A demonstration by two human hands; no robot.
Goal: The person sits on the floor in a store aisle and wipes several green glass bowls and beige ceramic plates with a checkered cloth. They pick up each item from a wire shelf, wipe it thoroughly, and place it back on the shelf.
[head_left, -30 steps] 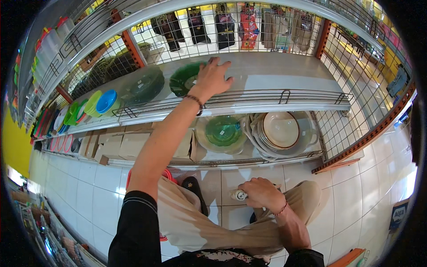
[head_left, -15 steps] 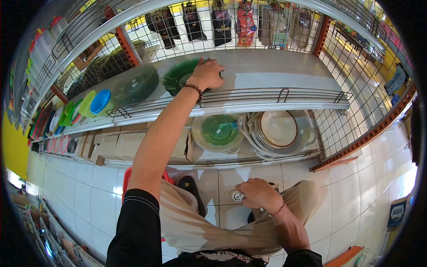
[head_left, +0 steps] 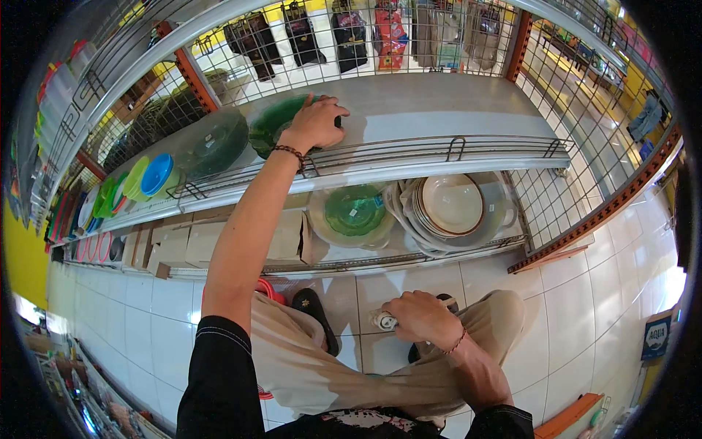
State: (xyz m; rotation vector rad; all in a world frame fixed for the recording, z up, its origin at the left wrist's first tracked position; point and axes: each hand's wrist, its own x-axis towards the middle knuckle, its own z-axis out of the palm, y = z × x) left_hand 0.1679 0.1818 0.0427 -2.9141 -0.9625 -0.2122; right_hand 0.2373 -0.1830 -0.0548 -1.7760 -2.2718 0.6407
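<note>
Overhead, left hand (head_left: 316,123) reaches to the upper shelf (head_left: 439,117), fingers curled over the rim of a green plate (head_left: 270,128) standing near the shelf's wire front rail. Grasp looks closed on the plate's edge; a beaded bracelet sits at the wrist. Just left of that plate, a darker green lid (head_left: 213,143) leans on the same shelf, then blue and green cups (head_left: 150,175) farther left.

Right hand (head_left: 418,318) is low, above the knee, clenched around a small pale cylinder (head_left: 383,320); what it is cannot be told.

Lower shelf: plain brown cartons (head_left: 190,245) in a row at left, rectangular, no readable marks. Beside them a green plate with small white sticker (head_left: 355,212), then a stack of cream plates (head_left: 450,205).

Behind the wire back panel hang dark and red packets (head_left: 351,29) in a line. Far right on the tiled floor stands a small blue sign (head_left: 656,336) with white lettering, upright, rectangular. Orange post (head_left: 519,36) frames the shelf's right end.
</note>
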